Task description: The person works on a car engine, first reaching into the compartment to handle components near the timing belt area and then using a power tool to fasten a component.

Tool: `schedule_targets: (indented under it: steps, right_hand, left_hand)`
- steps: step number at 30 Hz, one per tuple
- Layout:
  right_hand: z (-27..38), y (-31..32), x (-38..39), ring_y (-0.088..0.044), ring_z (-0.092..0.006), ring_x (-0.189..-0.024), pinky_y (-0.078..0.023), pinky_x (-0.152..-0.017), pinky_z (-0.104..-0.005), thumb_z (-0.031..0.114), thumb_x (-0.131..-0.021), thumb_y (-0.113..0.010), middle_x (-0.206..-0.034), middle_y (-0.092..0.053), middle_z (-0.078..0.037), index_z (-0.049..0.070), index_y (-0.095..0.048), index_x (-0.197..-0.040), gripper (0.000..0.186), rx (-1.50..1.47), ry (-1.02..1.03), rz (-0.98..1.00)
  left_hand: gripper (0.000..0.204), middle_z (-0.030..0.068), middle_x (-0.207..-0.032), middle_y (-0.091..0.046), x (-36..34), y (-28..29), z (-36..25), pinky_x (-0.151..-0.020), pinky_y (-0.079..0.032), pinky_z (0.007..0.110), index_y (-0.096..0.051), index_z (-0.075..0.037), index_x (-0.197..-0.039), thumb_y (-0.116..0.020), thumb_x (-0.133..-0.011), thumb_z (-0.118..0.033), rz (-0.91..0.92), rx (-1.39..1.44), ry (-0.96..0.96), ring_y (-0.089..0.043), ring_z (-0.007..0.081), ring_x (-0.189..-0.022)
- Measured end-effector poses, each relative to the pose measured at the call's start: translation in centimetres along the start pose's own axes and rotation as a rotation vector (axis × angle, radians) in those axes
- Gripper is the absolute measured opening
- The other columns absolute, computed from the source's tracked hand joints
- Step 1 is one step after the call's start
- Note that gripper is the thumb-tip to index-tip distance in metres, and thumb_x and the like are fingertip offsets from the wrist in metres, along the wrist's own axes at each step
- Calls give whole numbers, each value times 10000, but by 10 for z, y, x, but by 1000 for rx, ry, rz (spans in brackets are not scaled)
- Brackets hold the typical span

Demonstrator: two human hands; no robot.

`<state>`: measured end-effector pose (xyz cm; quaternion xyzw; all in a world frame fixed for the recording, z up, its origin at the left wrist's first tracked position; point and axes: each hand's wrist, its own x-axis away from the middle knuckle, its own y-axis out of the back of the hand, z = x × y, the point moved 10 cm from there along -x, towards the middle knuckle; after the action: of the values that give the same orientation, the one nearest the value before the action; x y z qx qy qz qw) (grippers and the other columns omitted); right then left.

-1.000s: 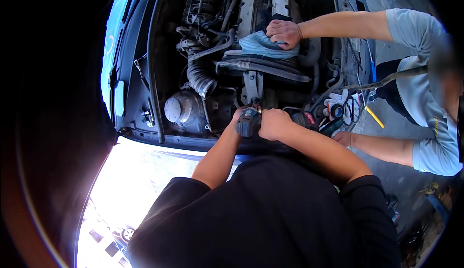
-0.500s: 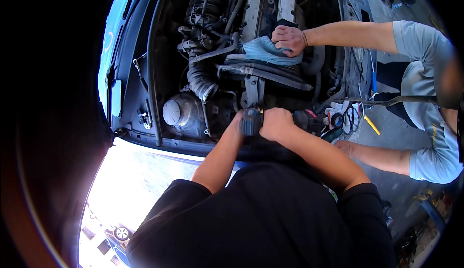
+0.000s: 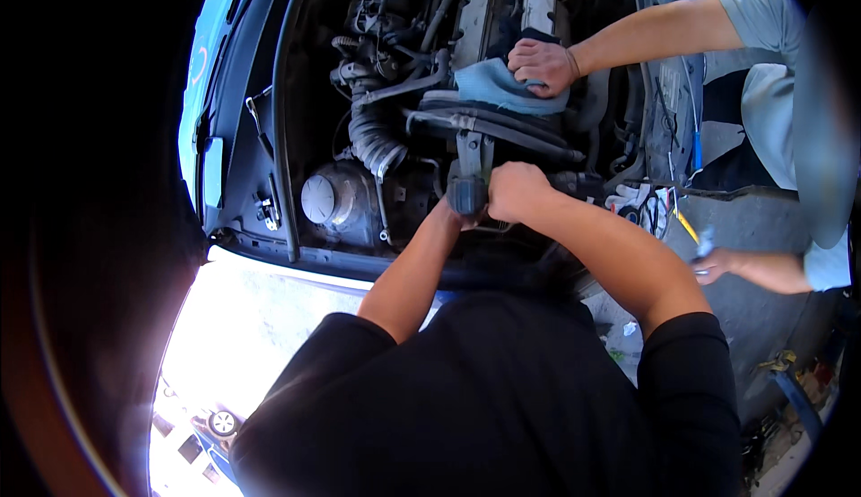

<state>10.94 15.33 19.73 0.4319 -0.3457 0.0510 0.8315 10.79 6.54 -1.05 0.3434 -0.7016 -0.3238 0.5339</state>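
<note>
1. A dark cylindrical part [image 3: 468, 194] sits at the near edge of the open engine bay [image 3: 395, 93], just below a black strut that crosses the engine.
2. The right hand [image 3: 514, 190] is closed around the part's right side. The left hand [image 3: 451, 216] comes up beneath it and is mostly hidden behind the part and the right hand — whether it grips cannot be told.
3. What kind of part it is stays hard to make out; it is dark and half covered.
4. Two more hands belong to a co-worker on the right: one [image 3: 541, 65] presses a blue cloth [image 3: 498, 84] onto the engine top, the other [image 3: 717, 264] holds something small, too blurred to name.
5. One ribbed black hose [image 3: 369, 138] curves down beside one round grey cap [image 3: 319, 199].
6. The setting is outdoors — sunlit concrete ground [image 3: 242, 335] glares white at lower left.
</note>
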Motion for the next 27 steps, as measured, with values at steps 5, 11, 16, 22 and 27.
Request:
schedule_targets:
  steps: [5,11,16,22,27]
  right_hand:
    - [5,-4,9,-716,-324,-963,-580,-842,-407,220,-723,-707,-980,-743,-157,72,-779,-934,268,74,24,49]
    - [3,-6,4,-720,-300,-995,-584,-850,-392,247,-752,-720,-1041,-747,-125,73,-776,-986,298,117,9,100]
    - [17,0,-3,-722,-307,-969,-587,-827,-393,255,-732,-724,-1013,-746,-138,62,-776,-952,297,160,36,61]
    - [10,-4,-5,-729,-326,-916,-592,-796,-407,261,-695,-724,-948,-747,-168,48,-780,-886,291,132,33,6]
    - [14,-3,-4,-726,-320,-946,-591,-811,-416,282,-705,-737,-969,-749,-157,51,-779,-918,317,166,11,26]
  left_hand:
    - [441,68,-1304,-613,-17,-71,-2,-1081,-449,373,-584,-147,-1275,-273,-1030,-341,154,-1005,-103,-602,213,-1172]
    - [318,43,-1181,-701,4,-14,6,-1004,-487,359,-683,-207,-1145,-494,-951,-372,49,134,72,-651,238,-1115]
    - [323,40,-1252,-681,9,-17,13,-1007,-483,358,-692,-206,-1160,-539,-918,-355,-54,186,156,-635,235,-1165]
    - [330,61,-1266,-676,8,5,12,-1007,-483,374,-697,-208,-1167,-553,-900,-338,-87,210,145,-620,258,-1190]
    - [328,70,-1242,-684,15,25,12,-1005,-485,385,-711,-209,-1133,-601,-852,-339,-108,192,173,-623,271,-1181]
